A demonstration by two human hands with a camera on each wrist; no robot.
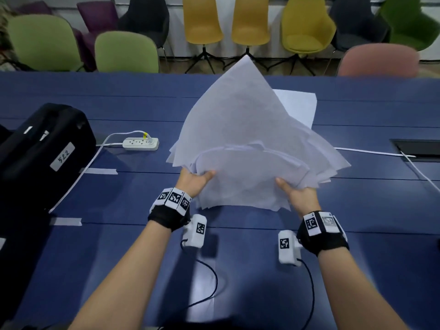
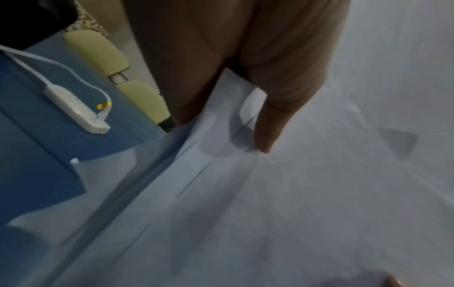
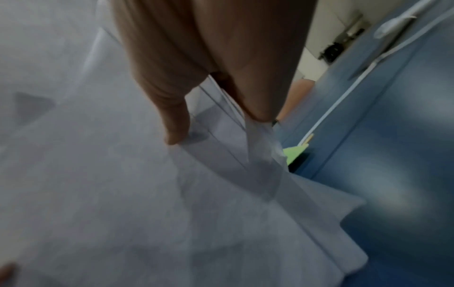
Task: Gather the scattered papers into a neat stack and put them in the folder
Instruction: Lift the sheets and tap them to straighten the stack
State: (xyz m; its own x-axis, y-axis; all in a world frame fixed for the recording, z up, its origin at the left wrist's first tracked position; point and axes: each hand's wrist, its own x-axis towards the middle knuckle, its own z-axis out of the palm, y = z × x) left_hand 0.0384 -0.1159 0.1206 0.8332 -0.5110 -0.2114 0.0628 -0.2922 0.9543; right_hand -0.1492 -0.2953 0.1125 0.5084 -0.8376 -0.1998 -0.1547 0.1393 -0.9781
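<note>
Blue table (image 1: pixel 357 210), long, with a row of chairs (image 1: pixel 202 22) in green, yellow, black and pink behind it.

Papers (image 1: pixel 242 148): loose white sheaf, uneven, corners fanned out at different angles; held up off the table at its near edge, far corner rising toward the chairs. One further sheet (image 1: pixel 297 103) lies flat on the table behind the sheaf.

Left hand (image 1: pixel 194 182): grips the sheaf's left near edge, thumb on top, fingers underneath and hidden. Left wrist view shows the thumb (image 2: pixel 270 124) pressed onto the top sheet.

Right hand (image 1: pixel 298 195): grips the right near edge likewise, thumb (image 3: pixel 175 124) on top, fingers below the sheets.

Folder: cannot tell where it is.

Also present: black case (image 1: pixel 45 148) at left; white power strip (image 1: pixel 140 143) with cord; tape strips (image 1: pixel 101 171) on the table; cable hatch (image 1: pixel 419 150) at right.
</note>
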